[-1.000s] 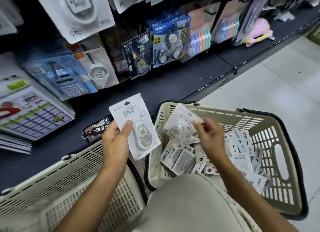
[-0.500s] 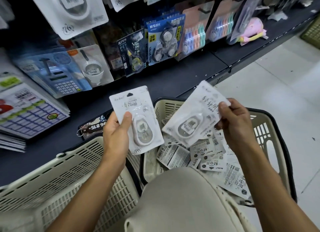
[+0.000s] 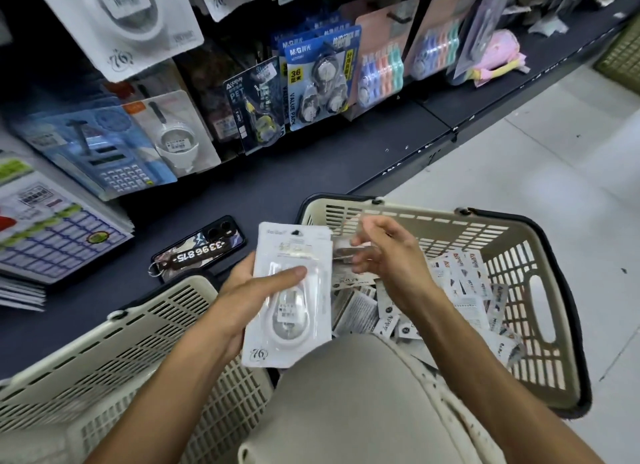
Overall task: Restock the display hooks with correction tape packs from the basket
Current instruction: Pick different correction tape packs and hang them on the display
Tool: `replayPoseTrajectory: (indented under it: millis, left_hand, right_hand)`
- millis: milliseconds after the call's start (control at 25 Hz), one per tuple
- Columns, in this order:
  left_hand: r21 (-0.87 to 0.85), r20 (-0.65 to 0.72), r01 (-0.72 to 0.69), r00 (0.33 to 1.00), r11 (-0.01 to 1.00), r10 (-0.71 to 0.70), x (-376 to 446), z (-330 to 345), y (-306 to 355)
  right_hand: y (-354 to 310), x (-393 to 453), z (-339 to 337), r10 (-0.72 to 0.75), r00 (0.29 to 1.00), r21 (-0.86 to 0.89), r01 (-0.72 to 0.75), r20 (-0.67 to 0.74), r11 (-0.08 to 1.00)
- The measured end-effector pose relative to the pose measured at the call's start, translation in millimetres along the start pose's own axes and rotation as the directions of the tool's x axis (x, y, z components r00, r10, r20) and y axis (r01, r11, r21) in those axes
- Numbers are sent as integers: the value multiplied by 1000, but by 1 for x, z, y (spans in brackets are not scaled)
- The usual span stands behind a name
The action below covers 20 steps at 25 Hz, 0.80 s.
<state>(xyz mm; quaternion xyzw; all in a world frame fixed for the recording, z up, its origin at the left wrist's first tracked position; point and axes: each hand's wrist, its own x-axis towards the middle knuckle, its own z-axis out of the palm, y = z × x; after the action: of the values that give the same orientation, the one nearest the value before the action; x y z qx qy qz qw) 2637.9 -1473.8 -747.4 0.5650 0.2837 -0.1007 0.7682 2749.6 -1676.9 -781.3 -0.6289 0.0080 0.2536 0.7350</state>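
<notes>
Two white correction tape packs [image 3: 289,297], clear blister over a white card, lay stacked in the left hand [image 3: 242,299], thumb pressed across the top blister and fingers curled behind. The right hand [image 3: 388,256] hovered just beside the stack's upper right edge, over the beige slotted plastic basket [image 3: 540,290], its fingers loosely curled and blurred; whether it pinched anything I cannot tell. More packs [image 3: 464,290] lay loose and jumbled in that basket. To do this gathering step well, I judge the cards should be squared so their hang holes line up near the top, faces the same way, thumb keeping the slippery blisters from sliding, before the stack is lifted toward the display hooks. Half a second before, the left hand held a single pack upright and the right hand held a second one out to the side, above the basket; now that second pack sat with the first and the right hand had let go or was letting go, closer in
</notes>
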Motion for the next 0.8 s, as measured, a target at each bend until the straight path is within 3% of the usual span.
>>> replayPoseTrajectory:
  millis: [40, 80, 120, 160, 200, 240, 320, 400, 440, 520, 640, 720, 800]
  left_hand:
    - [-29, -69, -15, 998, 999, 13, 0, -5, 0]
    - [-64, -125, -32, 992, 997, 23, 1, -10, 0]
    - [-83, -159, -48, 987, 995, 34, 2, -13, 1]
    - [-84, -180, -63, 983, 994, 47, 2, -15, 3]
    - [-70, -194, -77, 979, 995, 62, 1, -16, 2]
    - [-60, -215, -98, 973, 993, 83, -1, -17, 1]
    - [-55, -263, -143, 957, 988, 124, -5, -20, 2]
    - [-43, -309, -206, 933, 978, 183, -7, -25, 6]
    - [-32, -310, -228, 928, 973, 207, -6, -25, 8]
    - [38, -277, -237, 931, 971, 238, -3, -19, 9]
    - [121, -159, -159, 971, 980, 177, 1, 5, 8]
    - [-24, -23, 25, 999, 999, -25, -1, 16, 9]
    - [-141, 123, 160, 982, 977, -143, -5, 16, 3]
  right_hand:
    - [14, 4, -16, -23, 1000, -237, 17, -21, 971]
    - [29, 4, -28, 9, 999, -607, 15, 36, 794]
    - [48, 4, -36, 61, 993, -867, 60, 103, 495]
    - [64, 4, -41, 41, 987, -956, 140, 155, 258]
    - [74, 6, -43, -44, 984, -966, 177, 172, 187]
    - [76, 8, -42, -146, 980, -944, 174, 138, 280]
    - [60, 10, -41, -259, 965, -776, 130, -44, 617]
    - [27, 12, -42, -208, 964, -453, 113, -166, 884]
    - [6, 11, -42, -209, 965, -312, 151, -162, 938]
    - [-32, 4, -33, -223, 972, -165, 208, -73, 964]
    - [-55, -14, -3, -79, 994, -155, 91, 78, 984]
    - [-48, -26, 20, -80, 996, -289, 87, 35, 953]
    - [-33, -33, 38, -178, 982, -423, 132, -71, 896]
